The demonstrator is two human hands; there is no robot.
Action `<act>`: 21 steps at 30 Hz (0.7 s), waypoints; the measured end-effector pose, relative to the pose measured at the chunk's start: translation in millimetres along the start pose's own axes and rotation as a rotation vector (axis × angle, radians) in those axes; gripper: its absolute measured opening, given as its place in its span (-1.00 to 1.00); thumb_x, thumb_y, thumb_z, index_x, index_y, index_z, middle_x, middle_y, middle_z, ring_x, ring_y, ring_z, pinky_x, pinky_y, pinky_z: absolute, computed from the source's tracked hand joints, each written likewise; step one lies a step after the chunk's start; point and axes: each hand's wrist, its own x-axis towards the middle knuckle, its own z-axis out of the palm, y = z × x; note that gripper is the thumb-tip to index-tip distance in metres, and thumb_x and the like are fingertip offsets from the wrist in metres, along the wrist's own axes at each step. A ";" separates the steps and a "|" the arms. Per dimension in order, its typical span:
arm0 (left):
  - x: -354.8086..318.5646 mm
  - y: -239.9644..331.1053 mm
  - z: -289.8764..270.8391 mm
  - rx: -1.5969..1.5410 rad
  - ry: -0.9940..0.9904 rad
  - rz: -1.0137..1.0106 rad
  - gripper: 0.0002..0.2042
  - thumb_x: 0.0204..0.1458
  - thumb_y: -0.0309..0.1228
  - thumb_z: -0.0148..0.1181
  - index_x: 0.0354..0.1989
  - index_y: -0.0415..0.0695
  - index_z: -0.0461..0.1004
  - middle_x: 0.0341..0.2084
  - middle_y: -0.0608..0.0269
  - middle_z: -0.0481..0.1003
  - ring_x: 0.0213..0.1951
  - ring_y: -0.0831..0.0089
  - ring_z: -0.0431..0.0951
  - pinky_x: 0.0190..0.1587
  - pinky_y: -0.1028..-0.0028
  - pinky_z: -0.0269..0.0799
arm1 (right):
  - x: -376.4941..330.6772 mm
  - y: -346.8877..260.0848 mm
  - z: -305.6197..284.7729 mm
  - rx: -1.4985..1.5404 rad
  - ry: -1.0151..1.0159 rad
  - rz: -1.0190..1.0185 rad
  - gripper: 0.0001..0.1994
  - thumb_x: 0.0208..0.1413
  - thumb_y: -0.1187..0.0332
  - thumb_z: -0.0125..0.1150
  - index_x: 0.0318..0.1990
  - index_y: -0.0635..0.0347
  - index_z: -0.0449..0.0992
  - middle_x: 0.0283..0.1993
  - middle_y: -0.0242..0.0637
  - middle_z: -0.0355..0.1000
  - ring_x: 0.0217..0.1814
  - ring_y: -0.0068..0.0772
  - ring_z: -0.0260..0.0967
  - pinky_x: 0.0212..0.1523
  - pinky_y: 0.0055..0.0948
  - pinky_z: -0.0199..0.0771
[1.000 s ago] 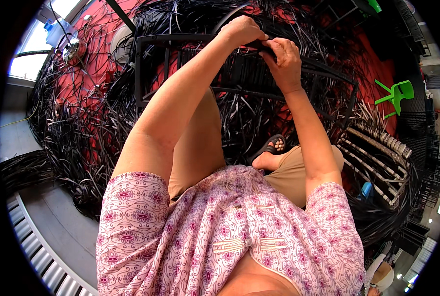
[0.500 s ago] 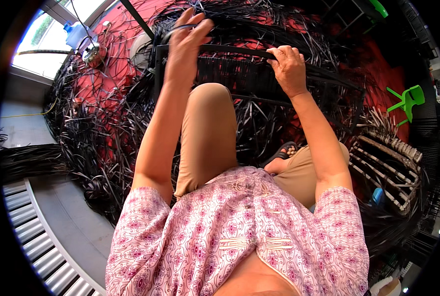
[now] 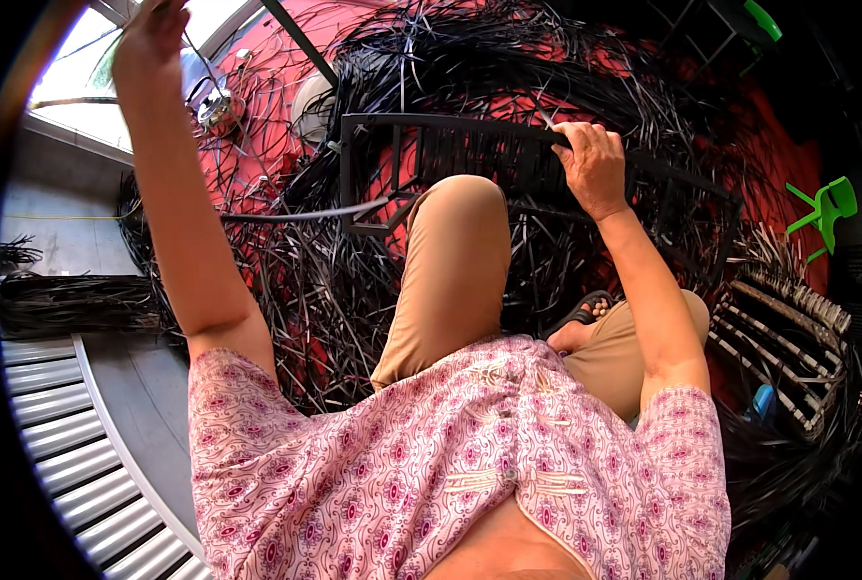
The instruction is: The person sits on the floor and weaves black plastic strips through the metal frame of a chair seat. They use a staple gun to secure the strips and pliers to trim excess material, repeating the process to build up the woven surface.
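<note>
Raised to the upper left, my left hand (image 3: 150, 39) is dark and blurred, with its fingertips at the picture's edge. What it holds, if anything, I cannot make out. My right hand (image 3: 593, 166) is closed on the top bar of a black frame (image 3: 450, 122), part of which is wound with black strips. A short end of strip (image 3: 545, 115) sticks up beside those fingers. The frame lies in front of my raised knee. A blurred grey strip (image 3: 305, 213) runs leftward from the frame's left end and passes behind my left forearm.
Loose black strips (image 3: 431, 48) cover much of the red floor (image 3: 266, 48). A metal kettle (image 3: 216, 108) stands at the upper left. Small green chair (image 3: 827, 213) and a wrapped slatted piece (image 3: 784, 333) are at the right. White slats (image 3: 73, 464) fill the lower left.
My left hand has swung from above the frame far to the upper left. My right hand stays on the top bar. The view has shifted slightly, and the blurred grey strip now shows.
</note>
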 end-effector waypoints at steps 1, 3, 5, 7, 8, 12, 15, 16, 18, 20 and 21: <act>8.6 -19.6 10.0 0.269 -0.263 0.227 -0.79 0.28 -0.47 0.10 -0.05 -0.36 0.55 -0.13 0.10 0.62 -0.16 0.42 0.65 -0.04 0.49 0.57 | -0.9 -0.9 -0.6 0.008 -0.001 -0.005 -0.70 0.08 0.28 0.34 -0.03 -0.03 0.47 -0.15 -0.49 0.44 -0.09 -0.38 0.39 -0.04 -0.28 0.31; 37.3 -79.6 59.3 -0.356 -0.123 -0.283 -0.72 0.31 -0.40 -0.02 0.07 -0.31 0.44 -0.35 0.13 0.54 -0.36 0.40 0.61 -0.32 0.45 0.49 | -2.2 -2.3 -2.3 0.025 -0.012 0.003 -0.70 0.08 0.28 0.34 -0.03 -0.04 0.47 -0.16 -0.49 0.44 -0.09 -0.38 0.40 -0.04 -0.28 0.30; 68.6 -136.9 116.5 -0.627 -0.357 -0.411 -0.73 0.31 -0.38 -0.01 0.02 -0.32 0.47 -0.30 0.11 0.56 -0.27 0.37 0.65 -0.32 0.42 0.49 | -2.5 -2.9 -4.0 0.012 -0.034 0.012 -0.73 0.14 0.25 0.28 -0.01 -0.02 0.48 -0.14 -0.51 0.47 -0.08 -0.35 0.40 -0.03 -0.29 0.31; 89.3 -185.0 185.9 -0.348 -0.418 -0.145 -0.64 0.31 -0.30 0.06 0.13 -0.34 0.41 -0.19 0.00 0.56 -0.16 0.27 0.67 -0.22 0.35 0.56 | -0.6 -3.1 -3.9 0.043 -0.023 0.019 -0.74 0.13 0.26 0.29 -0.03 -0.02 0.49 -0.15 -0.51 0.47 -0.09 -0.35 0.41 -0.03 -0.29 0.31; 94.7 -200.2 227.8 -0.557 -0.487 -0.143 -0.58 0.31 -0.26 0.06 0.20 -0.33 0.36 -0.11 -0.04 0.55 -0.11 0.21 0.66 -0.15 0.33 0.58 | 1.0 -2.8 -3.3 0.064 -0.017 0.028 -0.75 0.12 0.27 0.30 -0.05 -0.02 0.50 -0.18 -0.51 0.47 -0.10 -0.36 0.41 -0.04 -0.30 0.30; 38.8 -223.3 361.7 0.050 -0.987 -0.320 -0.38 0.27 -0.13 0.13 0.34 -0.36 0.21 0.05 -0.10 0.52 0.03 0.13 0.60 -0.03 0.26 0.59 | 13.4 4.7 4.4 0.026 -0.021 -0.002 -0.70 0.04 0.28 0.37 -0.06 -0.04 0.49 -0.26 -0.49 0.42 -0.16 -0.38 0.39 -0.08 -0.28 0.29; -18.9 -197.0 411.6 0.088 -0.911 -0.691 -0.46 0.25 -0.10 0.18 0.16 -0.36 0.34 -0.09 -0.02 0.56 -0.12 0.26 0.59 -0.19 0.33 0.55 | 26.2 16.5 14.4 -0.033 -0.083 0.004 -0.70 0.05 0.25 0.37 -0.07 -0.04 0.48 -0.28 -0.48 0.39 -0.18 -0.36 0.39 -0.11 -0.27 0.29; -33.2 -182.9 410.4 0.018 -0.868 -0.610 -0.50 0.24 -0.10 0.19 0.07 -0.35 0.39 -0.15 0.01 0.58 -0.20 0.31 0.59 -0.24 0.36 0.53 | 31.9 22.0 18.7 -0.062 -0.073 -0.023 -0.72 0.06 0.23 0.36 -0.09 -0.03 0.47 -0.30 -0.47 0.38 -0.20 -0.35 0.39 -0.13 -0.27 0.29; -57.5 -148.8 391.0 -0.125 -0.742 -0.501 -0.56 0.23 -0.10 0.20 -0.10 -0.34 0.49 -0.27 0.09 0.61 -0.35 0.40 0.58 -0.34 0.43 0.49 | 43.0 31.4 29.0 -0.086 -0.062 -0.031 -0.70 0.10 0.06 0.31 -0.13 -0.02 0.47 -0.31 -0.45 0.40 -0.22 -0.33 0.40 -0.16 -0.27 0.30; -88.8 -112.5 356.5 -0.223 -0.590 -0.430 -0.58 0.22 -0.10 0.22 -0.26 -0.33 0.58 -0.40 0.16 0.64 -0.50 0.49 0.58 -0.44 0.49 0.44 | 53.9 40.7 38.8 -0.111 -0.057 -0.039 -0.61 0.11 -0.10 0.25 -0.20 0.02 0.48 -0.34 -0.42 0.43 -0.26 -0.30 0.42 -0.21 -0.25 0.32; -109.9 -95.4 338.6 -0.237 -0.487 -0.376 -0.61 0.26 -0.14 0.15 -0.26 -0.33 0.56 -0.44 0.19 0.62 -0.52 0.51 0.56 -0.46 0.51 0.43 | 59.4 45.2 43.3 -0.093 -0.062 -0.041 -0.61 0.11 -0.10 0.26 -0.27 0.06 0.47 -0.39 -0.39 0.44 -0.31 -0.25 0.45 -0.25 -0.23 0.34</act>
